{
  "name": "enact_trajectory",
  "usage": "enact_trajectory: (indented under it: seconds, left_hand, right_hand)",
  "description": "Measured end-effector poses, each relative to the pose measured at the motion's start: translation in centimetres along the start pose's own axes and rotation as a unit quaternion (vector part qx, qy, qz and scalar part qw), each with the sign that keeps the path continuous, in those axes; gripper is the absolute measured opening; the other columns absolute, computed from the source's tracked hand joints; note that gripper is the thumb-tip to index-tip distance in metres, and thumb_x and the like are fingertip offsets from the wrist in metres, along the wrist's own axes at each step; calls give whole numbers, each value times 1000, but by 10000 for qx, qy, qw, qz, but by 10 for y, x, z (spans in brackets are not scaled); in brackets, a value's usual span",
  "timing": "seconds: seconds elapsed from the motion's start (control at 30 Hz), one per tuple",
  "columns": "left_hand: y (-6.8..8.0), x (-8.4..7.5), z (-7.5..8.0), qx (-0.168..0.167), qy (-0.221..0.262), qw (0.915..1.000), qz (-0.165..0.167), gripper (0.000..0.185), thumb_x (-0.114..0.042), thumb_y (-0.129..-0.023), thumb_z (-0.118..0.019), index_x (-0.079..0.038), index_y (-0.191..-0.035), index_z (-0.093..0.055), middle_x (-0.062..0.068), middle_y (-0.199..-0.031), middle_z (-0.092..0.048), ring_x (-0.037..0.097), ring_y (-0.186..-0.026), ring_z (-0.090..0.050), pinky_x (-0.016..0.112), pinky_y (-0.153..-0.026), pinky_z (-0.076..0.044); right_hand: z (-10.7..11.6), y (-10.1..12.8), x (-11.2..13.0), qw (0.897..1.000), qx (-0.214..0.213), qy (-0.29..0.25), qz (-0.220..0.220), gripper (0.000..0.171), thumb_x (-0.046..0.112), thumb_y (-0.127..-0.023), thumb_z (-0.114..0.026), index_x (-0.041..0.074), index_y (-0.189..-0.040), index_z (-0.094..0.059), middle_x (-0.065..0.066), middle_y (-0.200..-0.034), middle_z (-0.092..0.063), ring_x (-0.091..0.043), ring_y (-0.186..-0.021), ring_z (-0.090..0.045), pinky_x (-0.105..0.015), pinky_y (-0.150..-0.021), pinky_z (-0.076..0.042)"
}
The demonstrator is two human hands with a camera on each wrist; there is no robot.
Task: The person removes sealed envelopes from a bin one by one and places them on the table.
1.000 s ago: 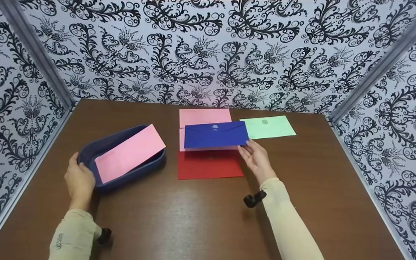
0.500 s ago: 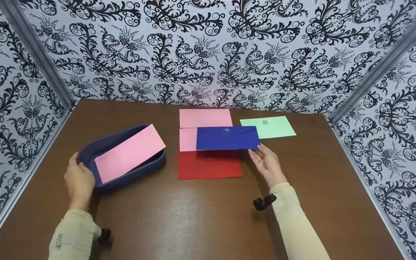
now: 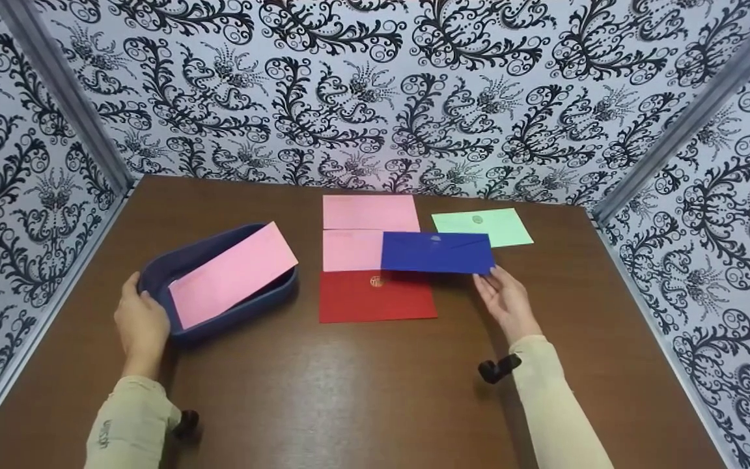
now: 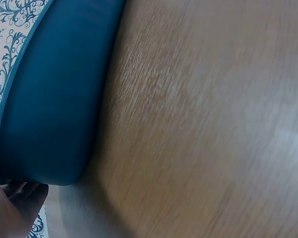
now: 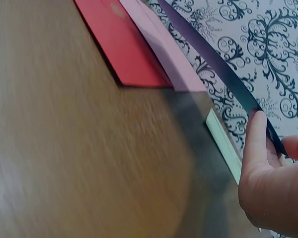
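Note:
My right hand (image 3: pixel 506 301) pinches a blue envelope (image 3: pixel 437 253) by its near right corner. In the right wrist view the blue envelope (image 5: pixel 223 69) is seen edge-on above the table, between thumb and fingers. It overlaps a pink envelope (image 3: pixel 351 251), a red envelope (image 3: pixel 362 303) with a gold emblem, and a green envelope (image 3: pixel 505 225) in the head view. At the left my left hand (image 3: pixel 142 326) grips the end of a dark blue basket (image 3: pixel 245 314). A pink envelope (image 3: pixel 235 273) lies slanted in that basket, one end on its rim.
Another pink envelope (image 3: pixel 368 212) lies at the back, above the nearer pink one. The brown table (image 3: pixel 323 397) is bounded by patterned panels (image 3: pixel 362 98) at the back and both sides.
My right hand has carried the blue envelope to the right and slightly nearer, uncovering more of the pink and red envelopes. The left hand and the basket stay in place.

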State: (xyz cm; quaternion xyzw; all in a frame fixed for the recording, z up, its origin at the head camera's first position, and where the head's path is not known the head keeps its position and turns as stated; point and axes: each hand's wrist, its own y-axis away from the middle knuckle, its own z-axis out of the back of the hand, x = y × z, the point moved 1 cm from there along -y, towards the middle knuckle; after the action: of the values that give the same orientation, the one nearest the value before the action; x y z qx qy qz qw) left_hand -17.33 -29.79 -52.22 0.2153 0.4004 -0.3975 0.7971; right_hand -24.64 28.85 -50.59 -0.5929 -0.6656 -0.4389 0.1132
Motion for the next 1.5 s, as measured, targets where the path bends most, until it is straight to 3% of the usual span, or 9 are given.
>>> enact_trajectory:
  seconds: [0.27,0.43,0.7,0.93,1.17,1.27,1.33,1.4,1.5]
  left_hand:
    - [1,-1,-1,61,1,10000,42,52,-13,-106,-24,-6,-157,-25,30,-156,-34,51,-141,-36,60,-118,-29]
    - [2,-2,-1,-6,-1,10000,-15,51,-11,-106,-25,-5,-157,-26,30,-154,-36,51,-140,-36,59,-118,-29]
    - [2,0,-1,-195,39,9996,-193,50,-8,-105,-27,-1,-154,-29,34,-150,-40,52,-139,-38,59,-117,-29]
    - [1,2,0,-186,39,9997,-150,50,-8,-105,-26,-1,-154,-29,33,-151,-40,52,-139,-38,60,-117,-29]
    - [1,0,-1,-217,40,9996,-187,49,-8,-105,-27,-1,-154,-30,34,-150,-40,52,-138,-38,60,-117,-30]
    - [1,0,-1,-243,33,9995,-192,49,-8,-105,-27,-1,-154,-31,34,-149,-41,53,-138,-39,60,-116,-30]
    - [2,0,-1,-236,30,9995,-183,49,-8,-105,-27,-1,-154,-31,34,-149,-41,53,-138,-39,60,-116,-30]
    - [2,1,-1,-203,28,9997,-166,50,-9,-105,-26,-2,-154,-30,34,-150,-40,53,-138,-38,60,-116,-30]
    - [2,1,-1,-134,22,9998,-130,50,-10,-106,-25,-3,-155,-28,33,-152,-39,53,-138,-38,61,-116,-30]
  right_hand:
    - [19,2,14,9996,-253,-43,-96,37,6,-102,-46,13,-138,-40,-6,-112,-49,-16,-92,-65,-23,-106,-49]
    - [32,5,23,9995,-268,-28,-176,54,8,-103,-44,18,-153,-26,-6,-122,-40,-16,-98,-60,-21,-107,-46]
    - [53,11,38,9988,-348,-172,-298,29,10,-102,-49,17,-130,-43,-4,-115,-46,-16,-91,-67,-20,-107,-46]
    - [71,14,48,9974,-483,-270,-462,43,11,-103,-48,23,-142,-35,-4,-120,-44,-18,-90,-66,-21,-108,-45]
    - [85,16,57,9944,-699,-606,-505,58,8,-103,-48,29,-152,-27,-6,-104,-56,-19,-88,-66,-21,-109,-45]
    - [88,18,59,9948,-772,-522,-401,63,8,-103,-47,29,-157,-23,-3,-116,-51,-16,-94,-64,-21,-108,-45]
    - [88,19,60,9956,-818,-335,-299,65,9,-104,-45,28,-160,-18,-2,-138,-43,-13,-107,-60,-19,-108,-44]
    - [89,20,60,9962,-836,-164,-200,66,10,-105,-42,27,-161,-12,-1,-158,-25,-9,-124,-51,-18,-109,-42]
    - [88,23,60,9966,-827,-22,-56,66,10,-106,-38,28,-161,-6,8,-168,1,-8,-145,-30,-16,-112,-36]
